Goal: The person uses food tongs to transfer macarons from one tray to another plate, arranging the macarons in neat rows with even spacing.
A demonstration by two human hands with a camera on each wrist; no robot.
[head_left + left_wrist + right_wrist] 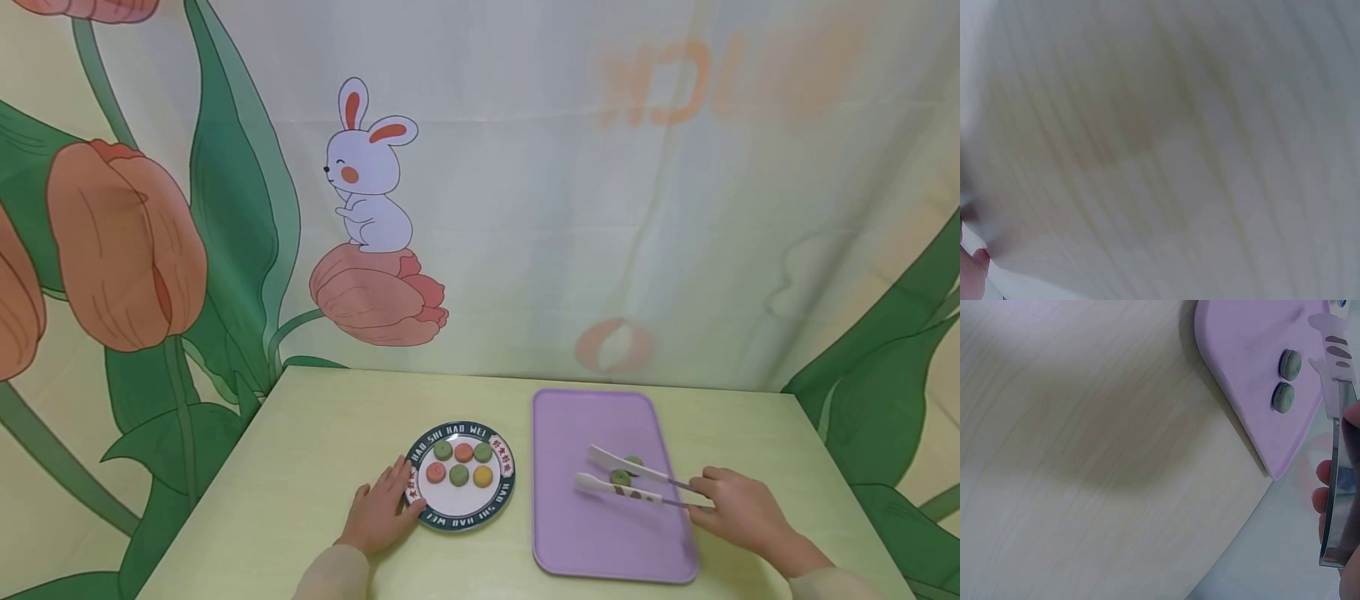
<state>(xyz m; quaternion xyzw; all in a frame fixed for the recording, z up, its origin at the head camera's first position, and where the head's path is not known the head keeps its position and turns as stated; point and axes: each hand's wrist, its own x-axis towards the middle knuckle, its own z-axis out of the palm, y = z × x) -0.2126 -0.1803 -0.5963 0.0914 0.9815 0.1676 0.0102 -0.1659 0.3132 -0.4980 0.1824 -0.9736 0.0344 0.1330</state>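
Observation:
My left hand (pixel 381 512) rests at the left rim of a round plate (pixel 463 523), thumb and fingers apart along its edge. On this plate sit several small round biscuit-like pieces, green, pinkish-orange and yellow. My right hand (pixel 742 510) grips a pair of tongs (pixel 600 483) with pale, brown-spotted ends and metal handles. Spread apart, the tong ends hover above a purple tray (pixel 592 542). Two green round pieces (pixel 1290 365) lie side by side on the tray, partly hidden by the tongs in the head view. The left wrist view shows only a few fingertips (pixel 972 272).
The pale table (pixel 330 433) carries the plate on the left and the tray on the right, with a gap between them. A printed curtain (pixel 510 208) with tulips and a rabbit hangs behind the table's far edge.

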